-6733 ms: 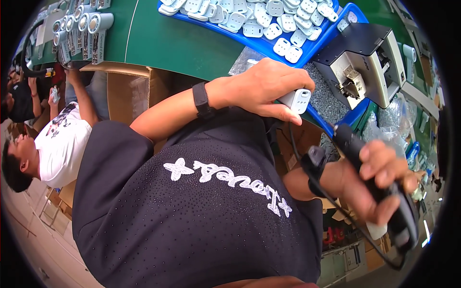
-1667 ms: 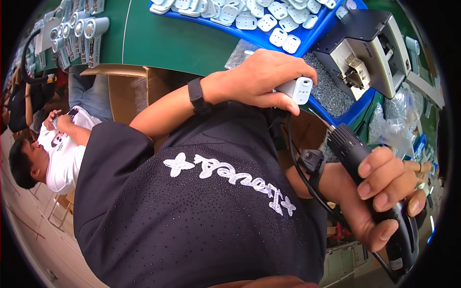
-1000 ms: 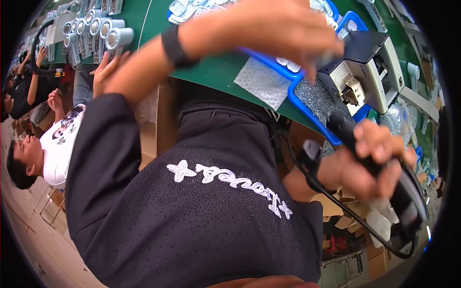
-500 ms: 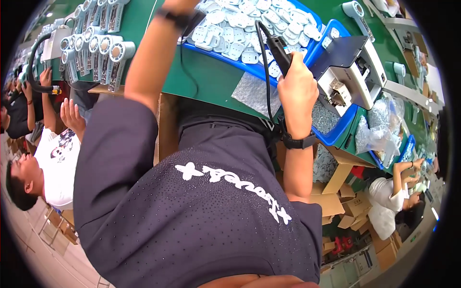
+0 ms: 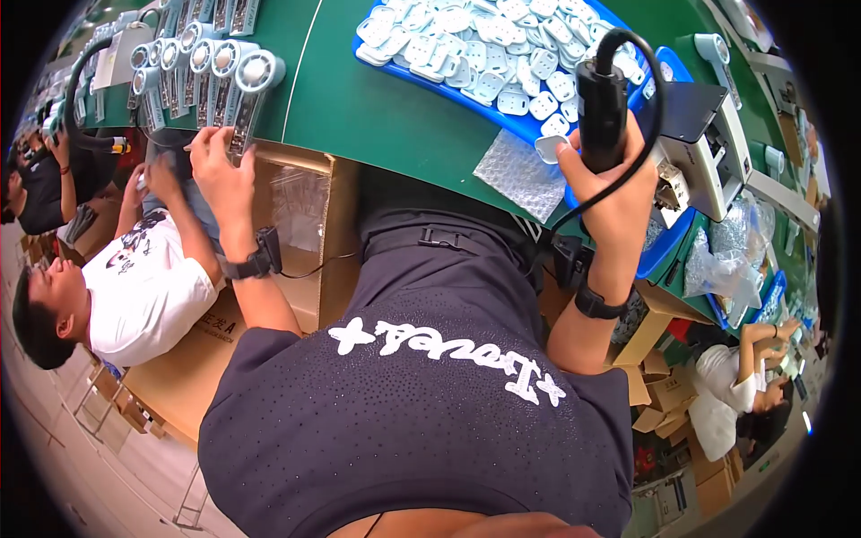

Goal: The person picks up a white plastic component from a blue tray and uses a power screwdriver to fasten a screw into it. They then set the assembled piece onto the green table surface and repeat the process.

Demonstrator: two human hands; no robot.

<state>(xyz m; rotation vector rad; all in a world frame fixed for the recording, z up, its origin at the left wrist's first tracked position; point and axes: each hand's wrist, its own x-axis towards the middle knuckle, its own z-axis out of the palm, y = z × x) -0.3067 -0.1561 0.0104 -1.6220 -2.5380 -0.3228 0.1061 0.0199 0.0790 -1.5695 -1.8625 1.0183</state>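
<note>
- Screwdriver [image 5: 602, 100], black and powered, stands upright over the near edge of the blue tray [image 5: 525, 130], its cable looping from the top and down past the wrist.
- Right hand [image 5: 610, 184] is wrapped tight around the screwdriver's lower body, fingers closed on it.
- Blue tray lies on the green table [image 5: 377, 99] and is filled with white plastic parts [image 5: 484, 54].
- Bubble wrap [image 5: 520, 175] lies on the table just in front of the tray.
- Left hand [image 5: 220, 170] reaches far left of the tray to the table edge, fingers spread, fingertips touching a white fan [image 5: 251, 90], the nearest in a row of fans.
- Cardboard box [image 5: 309, 224] sits under that edge, below the left wrist.
- Grey machine [image 5: 708, 143] stands right of the tray.
- Another person in a white shirt [image 5: 148, 287] sits further left.
</note>
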